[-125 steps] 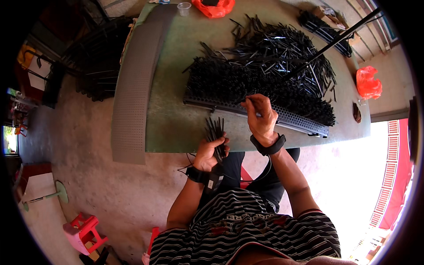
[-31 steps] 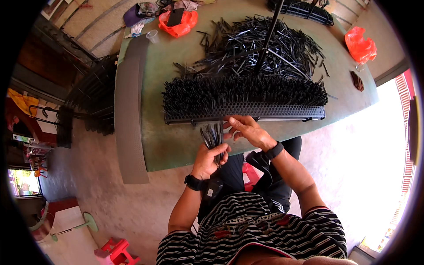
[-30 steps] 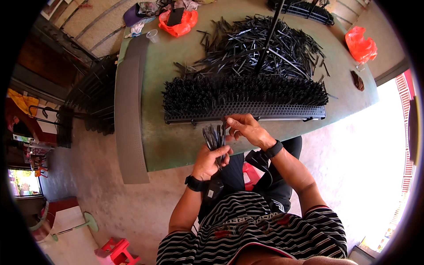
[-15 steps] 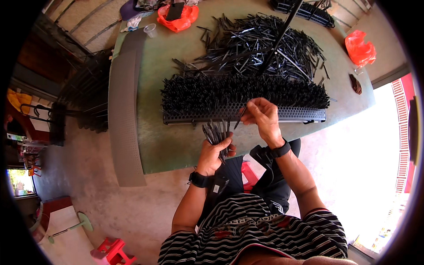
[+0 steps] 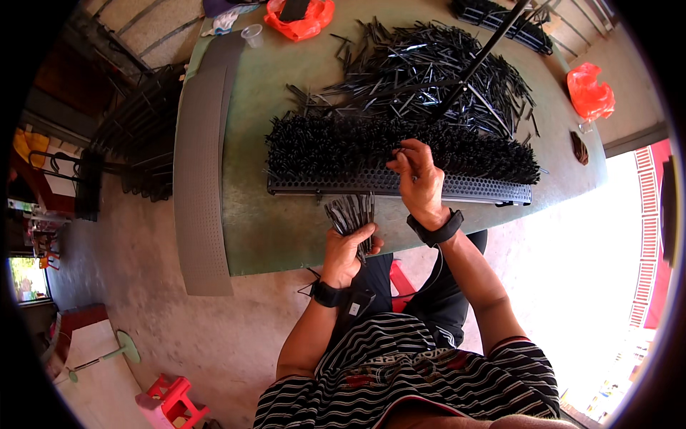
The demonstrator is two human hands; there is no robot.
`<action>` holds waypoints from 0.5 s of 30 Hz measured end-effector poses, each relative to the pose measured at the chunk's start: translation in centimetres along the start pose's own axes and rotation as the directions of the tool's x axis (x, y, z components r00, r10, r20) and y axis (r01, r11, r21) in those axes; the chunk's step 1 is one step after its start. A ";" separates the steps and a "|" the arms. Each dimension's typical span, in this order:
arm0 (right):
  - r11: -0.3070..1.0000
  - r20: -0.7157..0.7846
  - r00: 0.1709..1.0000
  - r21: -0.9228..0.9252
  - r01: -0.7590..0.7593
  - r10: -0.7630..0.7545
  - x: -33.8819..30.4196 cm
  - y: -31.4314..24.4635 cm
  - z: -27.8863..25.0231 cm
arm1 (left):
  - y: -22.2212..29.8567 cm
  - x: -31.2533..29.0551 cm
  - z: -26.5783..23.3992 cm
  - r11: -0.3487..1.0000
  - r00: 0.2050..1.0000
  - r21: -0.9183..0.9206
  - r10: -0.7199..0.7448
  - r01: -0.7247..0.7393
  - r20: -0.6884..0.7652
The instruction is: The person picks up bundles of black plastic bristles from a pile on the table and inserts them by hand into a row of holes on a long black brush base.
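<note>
My left hand [image 5: 347,250] is closed around a bundle of thin black strips [image 5: 350,211], their ends fanning out above the fingers. Just in front of it, a long perforated black panel [image 5: 371,184] lies across the table, most of it packed with upright black strips [image 5: 314,146] like a dense brush. At the border between the bristles and the bare row of holes, my right hand [image 5: 420,175] pinches a black strip; the fingers hide nearly all of it. Behind the panel a big heap of loose black strips [image 5: 436,71] is spread over the table.
A dark rod stand [image 5: 493,48] rises from the heap. Grey perforated sheets [image 5: 200,164] lie along the green table's [image 5: 257,243] left edge. Red plastic bags [image 5: 592,91] and a clear cup [image 5: 252,34] sit toward its far side. A red stool [image 5: 175,400] stands on the floor, lower left.
My right hand has moved forward from beside the bundle onto the panel, carrying a strip to the bristles' edge. My left hand keeps its bundle in about the same place. The view has shifted slightly.
</note>
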State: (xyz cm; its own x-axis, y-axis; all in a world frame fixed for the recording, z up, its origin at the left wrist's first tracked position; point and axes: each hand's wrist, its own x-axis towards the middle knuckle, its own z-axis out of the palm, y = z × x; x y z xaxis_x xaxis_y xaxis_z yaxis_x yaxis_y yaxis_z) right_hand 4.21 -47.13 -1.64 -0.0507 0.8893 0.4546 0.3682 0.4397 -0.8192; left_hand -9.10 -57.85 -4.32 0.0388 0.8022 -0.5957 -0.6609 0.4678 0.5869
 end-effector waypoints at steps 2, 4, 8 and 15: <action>0.966 0.093 0.982 -0.188 0.179 -0.163 0.4 0.1 -0.4 | 0.1 -0.2 0.1 1.000 1.000 -0.011 0.013 -0.013 -0.012; 0.951 0.153 0.976 -0.245 0.187 -0.152 0.7 -0.8 -0.5 | 0.1 -0.2 0.0 0.999 1.000 -0.027 0.021 -0.022 -0.011; 0.950 0.137 0.988 -0.293 0.110 -0.072 0.5 -1.9 -0.9 | 0.5 -0.6 0.4 0.999 0.999 -0.028 0.035 -0.035 -0.008; 0.823 0.403 0.771 0.071 -0.563 0.493 -1.3 -1.5 -2.2 | 0.5 -0.1 1.4 0.999 0.998 -0.008 0.054 -0.053 0.035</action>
State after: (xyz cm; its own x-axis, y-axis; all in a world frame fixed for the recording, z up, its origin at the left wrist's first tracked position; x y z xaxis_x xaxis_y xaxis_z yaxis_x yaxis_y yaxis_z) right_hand 5.76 -49.18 -0.23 -0.2323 0.9531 -0.1941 0.2657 -0.1298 -0.9553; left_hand -8.36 -57.16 -3.24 0.0296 0.8386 -0.5439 -0.6680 0.4214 0.6133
